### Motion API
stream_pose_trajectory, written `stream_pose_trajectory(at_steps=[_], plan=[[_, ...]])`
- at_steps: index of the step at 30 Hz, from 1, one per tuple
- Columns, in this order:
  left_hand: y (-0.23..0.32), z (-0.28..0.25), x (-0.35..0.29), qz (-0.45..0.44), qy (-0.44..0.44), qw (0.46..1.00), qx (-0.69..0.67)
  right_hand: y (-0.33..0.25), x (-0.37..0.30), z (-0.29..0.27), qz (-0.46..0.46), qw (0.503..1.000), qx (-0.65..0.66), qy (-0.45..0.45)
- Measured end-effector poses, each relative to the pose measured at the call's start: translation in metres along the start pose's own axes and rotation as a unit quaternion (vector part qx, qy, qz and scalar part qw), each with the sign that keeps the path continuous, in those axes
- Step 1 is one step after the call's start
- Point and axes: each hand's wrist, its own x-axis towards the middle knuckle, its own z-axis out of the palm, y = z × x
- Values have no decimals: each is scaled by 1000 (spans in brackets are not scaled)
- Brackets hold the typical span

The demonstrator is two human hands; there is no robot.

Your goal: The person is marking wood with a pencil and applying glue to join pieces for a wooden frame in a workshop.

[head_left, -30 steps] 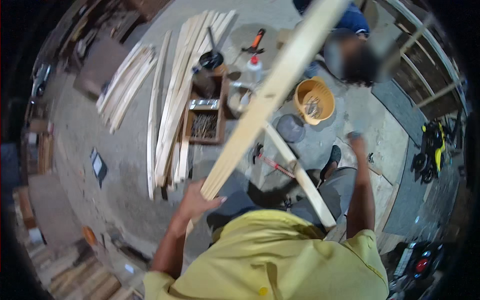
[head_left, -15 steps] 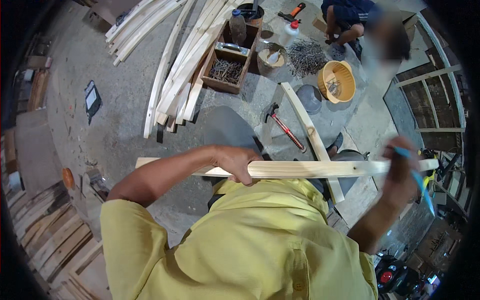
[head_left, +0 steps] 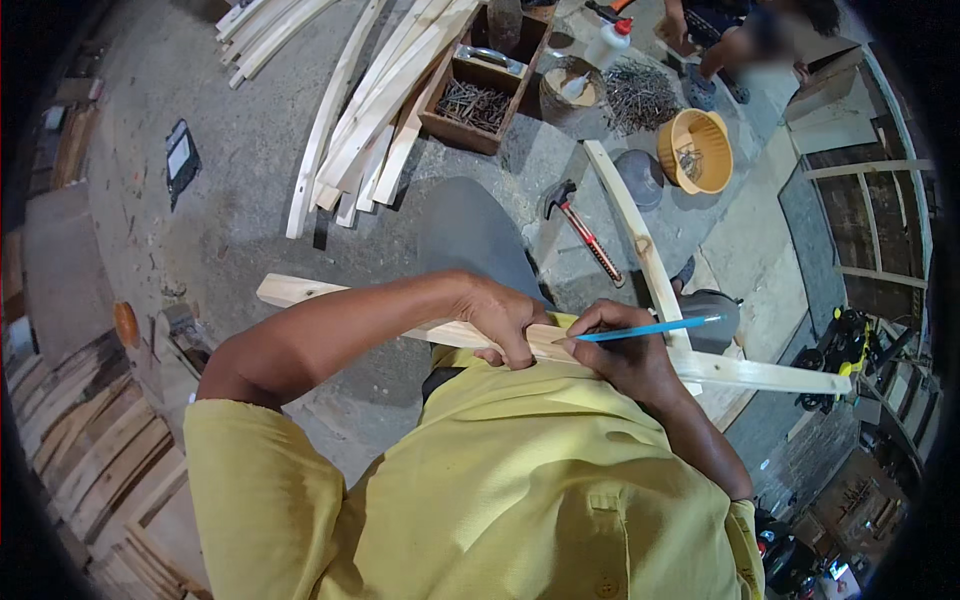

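A long pale wooden strip (head_left: pixel 765 374) lies across my lap, tilted so its left end sits farther away. My left hand (head_left: pixel 500 318) is wrapped round it near the middle, thumb on the near side. Close beside, my right hand (head_left: pixel 628 352) holds a blue pencil (head_left: pixel 650 329). The pencil's tip points left and meets the strip's face just right of my left hand. Under the right part of the strip, a second wooden strip (head_left: pixel 632 228) runs away from me across the floor. A claw hammer (head_left: pixel 588 235) with a red and black handle lies left of that second strip.
Beyond my knee stand a wooden tool box (head_left: pixel 470 110) of nails, a white bottle with a red cap (head_left: pixel 607 45), a nail pile (head_left: pixel 642 97) and a yellow basin (head_left: pixel 697 150). Wooden strips (head_left: pixel 385 110) lie stacked far left. Another person (head_left: pixel 730 45) crouches at the far right.
My right hand has come left from the strip's right end, bringing the pencil tip to the wood near my left hand. The strip now slants, its right end nearer me.
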Motion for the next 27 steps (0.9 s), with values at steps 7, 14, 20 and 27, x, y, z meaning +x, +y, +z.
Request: stream_pose_trajectory(at_steps=[7, 14, 20, 27], plan=[[-8, 4, 2, 6, -6, 997, -74, -1, 1, -4, 25, 999, 34, -14], [-10, 4, 5, -1, -15, 998, -69, 0, 2, -3, 46, 997, 44, -37], [-3, 7, 2, -13, -11, 998, -63, 0, -1, -3, 81, 996, 15, -41], [-4, 7, 3, -8, -12, 999, -52, 5, -1, -2, 74, 996, 24, -37]])
